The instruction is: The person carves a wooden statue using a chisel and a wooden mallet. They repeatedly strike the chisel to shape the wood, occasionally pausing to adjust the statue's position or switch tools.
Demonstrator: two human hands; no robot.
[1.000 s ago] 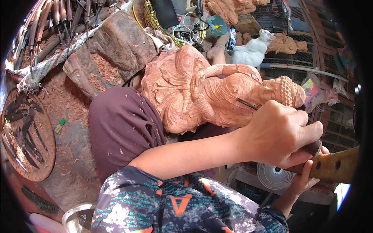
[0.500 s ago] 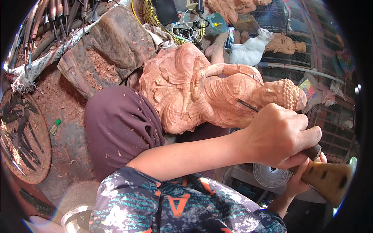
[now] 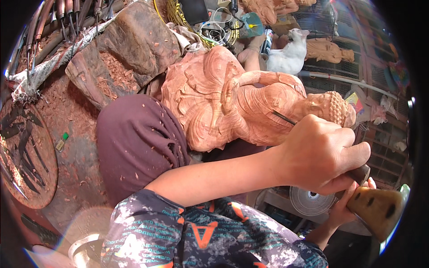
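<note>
A reddish carved wooden statue of a seated figure (image 3: 210,100) lies on its back across my lap, its curly-haired head to the right. My left hand (image 3: 324,156) is closed in a fist around a carving chisel (image 3: 283,117), whose thin dark blade points at the statue's chest and shoulder. Its handle end sticks out below the fist. Close to that end, my right hand (image 3: 345,204) has its fingers wrapped against a tan block with dark oval spots (image 3: 377,207), shaped somewhat like a mallet head. The block partly hides this hand.
A scooped wooden block (image 3: 143,40) with shavings stands at the left. Several carving tools (image 3: 67,18) lie beyond it, and more blades sit on a round board (image 3: 49,174). A white cat (image 3: 288,58) sits past the statue. A fan (image 3: 310,198) is at the lower right.
The cat has turned its head. Both hands keep their grip and nearly the same place, and the view has shifted slightly.
</note>
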